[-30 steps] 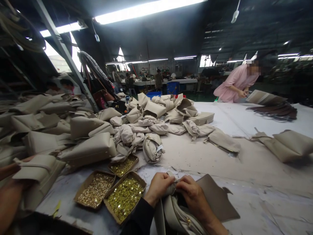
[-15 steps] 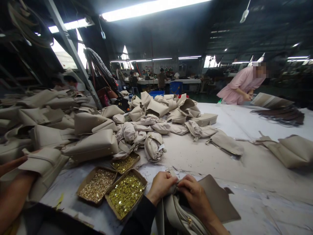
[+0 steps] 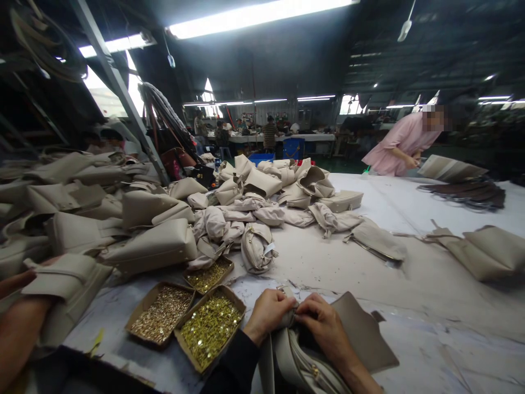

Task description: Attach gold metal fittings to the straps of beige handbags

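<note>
The surface (image 3: 410,262) extends ahead of both hands, covered in pale sheeting. A heap of beige bags (image 3: 172,219) lies well ahead and to the left of the left hand. A flat leather panel (image 3: 361,334) lies under and just right of the right hand. The bag (image 3: 295,355) being worked on sits directly below both hands, at the near edge. Three cardboard trays of brass fittings (image 3: 209,325) stand just left of the left hand. The left hand (image 3: 268,313) is closed, fingers pinching the bag's upper edge. The right hand (image 3: 324,323) is likewise closed, pinching the same edge, its fingertips touching those of the left.
</note>
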{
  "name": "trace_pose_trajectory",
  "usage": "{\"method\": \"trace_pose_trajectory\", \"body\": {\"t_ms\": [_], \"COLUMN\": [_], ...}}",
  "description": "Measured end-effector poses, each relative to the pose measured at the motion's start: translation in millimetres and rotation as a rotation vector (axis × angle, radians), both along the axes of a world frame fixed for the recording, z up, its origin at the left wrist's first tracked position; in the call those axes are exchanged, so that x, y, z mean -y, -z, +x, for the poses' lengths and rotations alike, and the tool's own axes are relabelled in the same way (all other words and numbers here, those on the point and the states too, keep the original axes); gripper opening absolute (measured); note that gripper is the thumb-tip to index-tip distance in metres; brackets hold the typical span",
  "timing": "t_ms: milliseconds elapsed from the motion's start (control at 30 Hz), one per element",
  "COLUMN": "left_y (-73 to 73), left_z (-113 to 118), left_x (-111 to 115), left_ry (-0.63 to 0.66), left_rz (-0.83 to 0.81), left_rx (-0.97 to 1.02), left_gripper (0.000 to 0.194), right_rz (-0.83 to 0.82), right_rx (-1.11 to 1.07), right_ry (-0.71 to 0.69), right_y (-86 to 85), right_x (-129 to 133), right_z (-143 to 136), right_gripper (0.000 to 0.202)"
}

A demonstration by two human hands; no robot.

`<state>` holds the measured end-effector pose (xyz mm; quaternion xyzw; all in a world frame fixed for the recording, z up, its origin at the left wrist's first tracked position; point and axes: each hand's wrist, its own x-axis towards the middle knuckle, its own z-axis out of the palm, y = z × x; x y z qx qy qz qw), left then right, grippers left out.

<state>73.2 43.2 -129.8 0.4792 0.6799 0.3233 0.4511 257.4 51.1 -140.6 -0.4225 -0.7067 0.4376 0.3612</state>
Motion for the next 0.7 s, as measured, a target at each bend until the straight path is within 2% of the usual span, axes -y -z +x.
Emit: {"method": "trace_pose_trajectory", "body": {"t_ms": [233,333,467,700], "left_y": [-6.9,-7.3,-8.1,-11.9], "left_z": [-0.6,-0.7,-1.1,-5.4], "left_x": [1.2,2.1,3.3,2.8], "left_ry": [0.025,0.032,0.050,0.115], "left_rz": [0.002,0.004,0.005,0.010], "left_rx": [-0.033,-0.047,-0.058,-0.053], "left_gripper": [0.037,0.039,0.041,0.053], "right_rz": [-0.048,-0.064,-0.101,-0.103], "right_rx": [-0.036,-0.038,-0.023,0.016], "right_ry": [0.014,0.051,0.140,0.034], "right_y": [-6.1,-3.3,0.4,-5.6], "right_x": [1.5,1.2,-0.1,-0.3], "right_z": [-1.4,-2.1,-3.7,-3.0], "right_gripper": [0.010,0.002,0.018,0.021]}}
